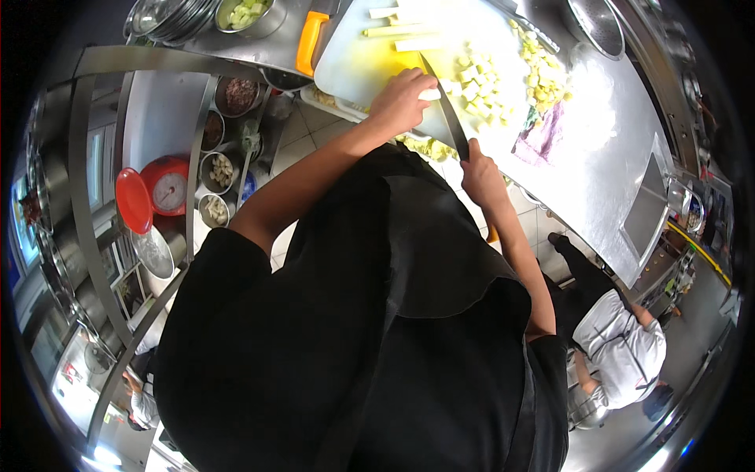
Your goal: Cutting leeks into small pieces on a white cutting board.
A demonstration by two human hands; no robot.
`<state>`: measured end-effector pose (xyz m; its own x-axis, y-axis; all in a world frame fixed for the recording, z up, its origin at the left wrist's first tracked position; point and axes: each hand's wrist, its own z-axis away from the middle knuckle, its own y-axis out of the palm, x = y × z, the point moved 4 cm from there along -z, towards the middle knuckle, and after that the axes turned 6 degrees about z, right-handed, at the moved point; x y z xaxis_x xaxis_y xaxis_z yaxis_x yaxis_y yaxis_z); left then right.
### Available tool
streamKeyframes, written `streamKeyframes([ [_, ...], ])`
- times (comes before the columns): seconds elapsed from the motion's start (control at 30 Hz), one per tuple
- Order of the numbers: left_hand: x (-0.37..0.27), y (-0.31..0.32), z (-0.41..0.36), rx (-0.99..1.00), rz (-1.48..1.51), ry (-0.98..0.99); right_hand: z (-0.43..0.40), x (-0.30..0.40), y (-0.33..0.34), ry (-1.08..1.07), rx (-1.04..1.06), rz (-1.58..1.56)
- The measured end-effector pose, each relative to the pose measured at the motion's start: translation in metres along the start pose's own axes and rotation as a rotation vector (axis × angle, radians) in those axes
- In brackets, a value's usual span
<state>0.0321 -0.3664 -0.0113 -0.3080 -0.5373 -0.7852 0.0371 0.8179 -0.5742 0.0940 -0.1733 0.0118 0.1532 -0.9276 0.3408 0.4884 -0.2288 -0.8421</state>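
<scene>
My left hand (404, 100) holds a pale vegetable stick (429, 94) down on the white cutting board (345, 76), fingers curled around it. In my right hand (485, 177) is the handle of a kitchen knife (449, 115). Its dark blade lies along the cut end of the stick, close to my left fingertips. Right of the blade, diced pale vegetable (475, 88) is spread over the board. Several longer vegetable sticks (404, 29) rest near its far side. Strong light washes out part of the board.
An orange-handled tool (309, 44) lies left of the board, by a metal bowl of green pieces (248, 13). Vegetable scraps (542, 74) and a purplish item (542, 138) sit to the right. A red scale (168, 186) stands at left. A person (619, 348) is behind, right.
</scene>
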Motion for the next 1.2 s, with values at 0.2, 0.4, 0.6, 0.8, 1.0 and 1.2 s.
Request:
streamKeyframes([
  [0.2, 0.007, -0.009, -0.013, -0.025, 0.163, -0.116, 0.026, -0.026, -0.014, 0.173, 0.230, -0.424],
  [0.4, 0.021, -0.004, -0.021, -0.023, -0.004, -0.232, 0.031, -0.016, -0.017, 0.132, 0.116, -0.398],
  [0.6, 0.027, -0.026, -0.052, -0.153, 0.035, -0.279, 0.040, -0.021, -0.022, 0.093, -0.029, -0.386],
  [0.8, 0.029, -0.030, -0.061, 0.025, -0.015, -0.402, 0.047, -0.028, -0.021, 0.126, -0.083, -0.443],
  [1.0, 0.032, -0.042, -0.070, -0.054, -0.094, -0.324, 0.051, -0.035, -0.030, 0.208, -0.058, -0.474],
  [1.2, 0.017, -0.042, -0.128, -0.278, 0.106, -0.092, 0.065, -0.064, -0.027, 0.255, -0.165, -0.510],
])
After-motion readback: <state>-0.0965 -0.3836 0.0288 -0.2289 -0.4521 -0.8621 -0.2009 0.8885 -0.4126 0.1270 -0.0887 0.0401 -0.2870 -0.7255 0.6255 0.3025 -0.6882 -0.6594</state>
